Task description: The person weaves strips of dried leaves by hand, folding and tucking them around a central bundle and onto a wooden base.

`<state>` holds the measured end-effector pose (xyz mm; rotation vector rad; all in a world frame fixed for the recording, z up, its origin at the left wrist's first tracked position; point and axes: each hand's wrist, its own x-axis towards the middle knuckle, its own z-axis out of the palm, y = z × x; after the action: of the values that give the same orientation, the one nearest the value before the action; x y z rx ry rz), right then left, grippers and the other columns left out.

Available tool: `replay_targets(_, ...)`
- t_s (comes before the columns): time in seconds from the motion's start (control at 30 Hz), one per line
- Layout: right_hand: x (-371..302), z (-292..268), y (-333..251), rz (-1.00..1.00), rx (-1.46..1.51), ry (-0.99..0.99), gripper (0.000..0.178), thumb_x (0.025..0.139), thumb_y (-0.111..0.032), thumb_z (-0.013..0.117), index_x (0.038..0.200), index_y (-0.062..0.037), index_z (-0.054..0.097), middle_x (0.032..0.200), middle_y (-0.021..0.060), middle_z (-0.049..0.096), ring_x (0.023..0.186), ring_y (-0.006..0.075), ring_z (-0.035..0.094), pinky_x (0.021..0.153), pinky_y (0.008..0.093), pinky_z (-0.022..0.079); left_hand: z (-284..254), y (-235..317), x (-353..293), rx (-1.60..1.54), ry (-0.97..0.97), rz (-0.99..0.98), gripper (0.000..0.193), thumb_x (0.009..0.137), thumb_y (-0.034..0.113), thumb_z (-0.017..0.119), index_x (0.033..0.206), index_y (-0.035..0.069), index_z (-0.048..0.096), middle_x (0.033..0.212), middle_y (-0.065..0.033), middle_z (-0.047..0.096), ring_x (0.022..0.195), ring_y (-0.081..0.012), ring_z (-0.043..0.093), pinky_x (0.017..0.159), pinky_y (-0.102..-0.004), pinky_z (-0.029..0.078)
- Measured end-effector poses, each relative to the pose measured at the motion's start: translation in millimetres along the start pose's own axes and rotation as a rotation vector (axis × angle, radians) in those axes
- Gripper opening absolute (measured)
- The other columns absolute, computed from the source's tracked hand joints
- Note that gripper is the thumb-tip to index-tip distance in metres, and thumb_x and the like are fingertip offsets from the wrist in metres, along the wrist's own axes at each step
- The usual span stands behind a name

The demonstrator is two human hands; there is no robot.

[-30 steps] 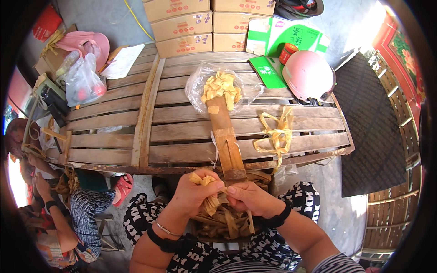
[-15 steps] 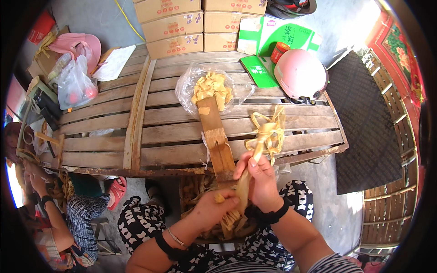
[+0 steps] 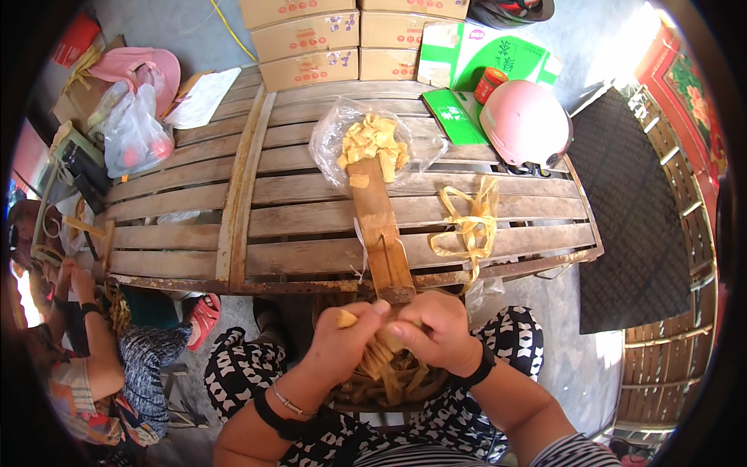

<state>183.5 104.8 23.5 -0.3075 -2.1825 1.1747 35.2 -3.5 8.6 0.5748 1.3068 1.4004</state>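
Both hands meet just below the near end of a wooden board (image 3: 377,222), which sticks out over the table's front edge. My left hand (image 3: 342,338) is closed around a pale yellow flat strip (image 3: 347,318), whose folded end pokes out beside the thumb. Close by on the right, my right hand (image 3: 437,331) is also closed, its thumb pressed on the same strip; the fingers mostly hide it. Beneath them, on my lap, sits a container of tangled yellow strips (image 3: 397,381). On the board's far end rest folded yellow pieces (image 3: 373,144), heaped over a clear plastic bag (image 3: 323,148).
A loose heap of yellow strips (image 3: 473,226) lies on the slatted table (image 3: 303,214). Farther back are a pink helmet (image 3: 523,123), a red can (image 3: 489,84), green-white cardboard (image 3: 459,121) and stacked cartons (image 3: 310,68). At left, another person's hands (image 3: 76,280) are at work.
My right hand has come down and left from beside the table edge to meet the left hand. The long strip it stretched toward the heap is now gathered in my hands.
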Motion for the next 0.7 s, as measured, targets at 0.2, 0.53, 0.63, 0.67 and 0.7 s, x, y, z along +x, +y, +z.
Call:
replay_targets(0.2,2,-9,4,-0.301,0.02,0.002,0.016,0.08,-0.005,0.063,0.065,-0.0062,0.057,0.058,0.0067,0.053,0.051,0.0266,0.051,0.05,0.035,0.039,12,-6,-22,0.189,-0.731,-0.211,0.02,0.089,0.018,0.058,0.09,0.003,0.071,0.074,-0.0019,0.065,0.067,-0.0066,0.056,0.062,-0.0234,0.047)
replay_targets(0.53,0,-3,18,-0.109,-0.224,0.092,0.021,0.087,-0.01,0.063,0.067,-0.0049,0.059,0.06,0.0095,0.056,0.053,0.0298,0.053,0.052,0.0379,0.042,43,-26,-30,-0.2,-0.757,-0.451,0.03,0.093,0.02,0.053,0.111,0.002,0.069,0.076,0.0012,0.059,0.068,-0.0068,0.054,0.059,-0.0213,0.044)
replay_targets(0.63,6,-7,25,-0.057,-0.281,0.186,0.022,0.09,-0.011,0.062,0.069,-0.0042,0.06,0.062,0.0097,0.057,0.054,0.0294,0.055,0.052,0.0377,0.042,37,-31,-20,-0.201,-0.558,-0.618,0.029,0.096,0.026,0.056,0.107,0.003,0.07,0.078,0.0011,0.061,0.068,-0.0079,0.056,0.057,-0.0214,0.045)
replay_targets(0.67,6,-8,25,-0.065,-0.282,0.194,0.022,0.09,-0.012,0.063,0.069,-0.0041,0.06,0.062,0.0097,0.057,0.054,0.0293,0.055,0.052,0.0374,0.043,33,-29,-20,-0.192,-0.548,-0.604,0.029,0.096,0.027,0.057,0.107,0.003,0.07,0.078,0.0012,0.061,0.069,-0.008,0.056,0.058,-0.0213,0.045)
replay_targets(0.7,6,-8,25,-0.072,-0.282,0.202,0.023,0.09,-0.012,0.063,0.069,-0.004,0.06,0.062,0.0097,0.057,0.054,0.0292,0.055,0.052,0.0371,0.043,29,-26,-19,-0.183,-0.537,-0.59,0.03,0.096,0.028,0.057,0.108,0.004,0.07,0.079,0.0014,0.061,0.069,-0.0081,0.056,0.059,-0.0212,0.046)
